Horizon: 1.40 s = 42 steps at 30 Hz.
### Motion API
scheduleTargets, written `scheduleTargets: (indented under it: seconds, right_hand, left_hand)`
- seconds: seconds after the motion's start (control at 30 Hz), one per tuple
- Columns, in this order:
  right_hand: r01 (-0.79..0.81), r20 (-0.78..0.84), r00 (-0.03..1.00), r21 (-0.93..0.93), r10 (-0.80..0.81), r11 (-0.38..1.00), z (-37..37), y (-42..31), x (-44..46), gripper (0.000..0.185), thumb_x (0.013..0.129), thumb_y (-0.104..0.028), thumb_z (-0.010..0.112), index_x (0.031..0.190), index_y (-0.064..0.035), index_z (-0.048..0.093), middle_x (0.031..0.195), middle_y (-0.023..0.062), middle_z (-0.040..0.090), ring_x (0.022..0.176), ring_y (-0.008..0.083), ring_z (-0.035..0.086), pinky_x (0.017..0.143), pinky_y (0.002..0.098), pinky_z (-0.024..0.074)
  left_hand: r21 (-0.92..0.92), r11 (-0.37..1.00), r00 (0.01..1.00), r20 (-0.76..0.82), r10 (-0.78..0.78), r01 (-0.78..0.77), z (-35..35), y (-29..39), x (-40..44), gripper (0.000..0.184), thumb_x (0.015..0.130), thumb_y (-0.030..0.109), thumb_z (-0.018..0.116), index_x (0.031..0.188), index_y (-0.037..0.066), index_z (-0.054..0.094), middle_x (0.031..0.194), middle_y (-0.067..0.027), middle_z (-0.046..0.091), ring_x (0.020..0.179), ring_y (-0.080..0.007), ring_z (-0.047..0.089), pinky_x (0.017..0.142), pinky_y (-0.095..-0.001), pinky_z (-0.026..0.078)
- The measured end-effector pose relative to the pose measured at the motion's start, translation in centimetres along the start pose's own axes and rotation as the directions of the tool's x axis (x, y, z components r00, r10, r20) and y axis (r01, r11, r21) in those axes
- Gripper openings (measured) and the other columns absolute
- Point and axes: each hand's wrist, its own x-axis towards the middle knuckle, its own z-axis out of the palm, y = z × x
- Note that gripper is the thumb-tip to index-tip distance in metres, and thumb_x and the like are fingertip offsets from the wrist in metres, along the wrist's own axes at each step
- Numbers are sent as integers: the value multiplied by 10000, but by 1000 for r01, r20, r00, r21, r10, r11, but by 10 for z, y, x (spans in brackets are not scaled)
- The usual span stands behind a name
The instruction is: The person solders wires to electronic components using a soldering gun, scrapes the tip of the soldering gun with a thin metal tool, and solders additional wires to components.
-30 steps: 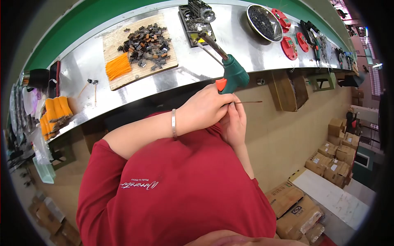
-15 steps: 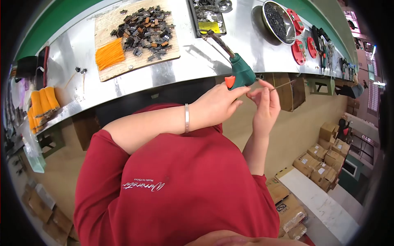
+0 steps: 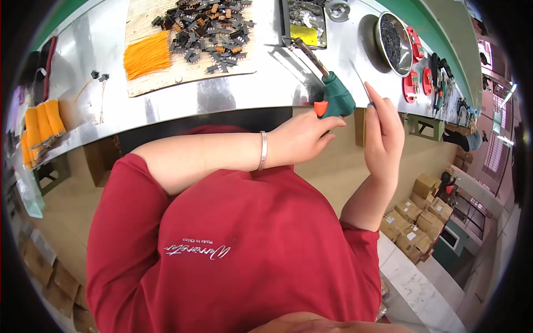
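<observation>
My left hand (image 3: 294, 139), with a silver bracelet at its wrist, is closed around the green handle of a soldering gun (image 3: 338, 97) with a red trigger. The gun's metal tip points up and left over the table edge. To the right, my right hand (image 3: 384, 136) is raised, its fingertips pinching a thin rod or wire (image 3: 361, 80) that slants up over the metal table. Beyond the gun tip is a black tray (image 3: 286, 19) holding a yellow sponge (image 3: 303, 34) and grey scraps.
A wooden board (image 3: 166, 83) carries orange wires (image 3: 147, 55) and small black parts (image 3: 205, 33). A metal bowl (image 3: 408, 67) of dark pieces stands near red devices (image 3: 411, 86) and tools. Orange bundles (image 3: 44, 125) lie at left. Cardboard boxes (image 3: 413, 241) stand lower right.
My right hand has moved away from my left, right and upward, and the thin piece has swung to point up over the table. My left hand and the gun have shifted slightly right.
</observation>
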Motion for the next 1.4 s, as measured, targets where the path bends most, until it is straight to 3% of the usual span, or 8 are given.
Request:
scheduleTargets:
  seconds: [0.17,0.37,0.4,0.5,0.83,0.9,1.2,1.4]
  right_hand:
    - [-91,62,993,-132,100,987,-4,-27,40,282,856,-9,640,1132,-56,677,677,-26,430,581,52,339,530,225,300]
    - [233,185,965,-268,-187,935,2,-36,81,158,840,-32,659,995,-56,683,663,20,458,553,92,335,497,259,287]
    - [218,224,962,-297,-154,929,1,-44,85,127,842,-32,638,967,-31,663,791,111,608,670,277,582,607,353,452]
    - [234,268,952,-330,-147,915,1,-51,93,119,846,-33,634,961,-32,663,805,117,609,689,298,590,618,369,457]
    - [286,374,915,-328,-155,900,5,-57,105,117,849,-26,621,962,-34,650,827,115,604,731,308,588,634,382,458]
    - [353,353,906,-332,-232,875,6,-52,107,154,852,19,601,986,-35,654,780,69,548,583,172,443,527,290,356]
    - [495,457,836,-391,-304,776,6,-66,122,134,858,1,611,981,-41,644,790,70,530,617,181,472,547,290,372]
    - [436,470,846,-339,-251,834,6,-74,138,164,846,-7,629,1004,-44,655,806,51,561,636,146,483,586,267,397]
  left_hand:
    - [-27,999,1000,-7,-21,21,-2,1,0,304,897,131,579,1197,85,574,984,-232,614,928,-405,604,796,-476,500]
    - [-30,994,992,72,-104,107,-4,1,-1,333,931,177,566,1259,129,534,1015,-207,600,934,-382,575,820,-448,479]
    - [-34,993,992,70,-107,109,-3,0,-1,333,931,177,566,1259,129,534,1015,-207,600,934,-382,575,820,-448,479]
    - [-82,994,997,37,-69,72,-3,-1,-1,337,938,187,558,1269,131,530,987,-216,600,918,-379,577,809,-450,477]
    - [-115,991,997,43,-66,71,-8,0,-1,311,891,126,570,1195,57,557,963,-235,606,906,-402,606,798,-467,488]
    - [-121,991,998,36,-61,65,-9,0,-1,312,891,127,569,1194,56,557,962,-235,608,904,-403,607,798,-467,488]
    - [-132,989,997,46,-63,69,-7,-4,0,310,894,129,556,1196,59,562,966,-237,611,895,-407,608,797,-471,493]
    - [-102,993,997,59,-55,60,-8,-3,-1,338,912,123,551,1249,91,548,958,-235,600,873,-382,601,789,-455,490]
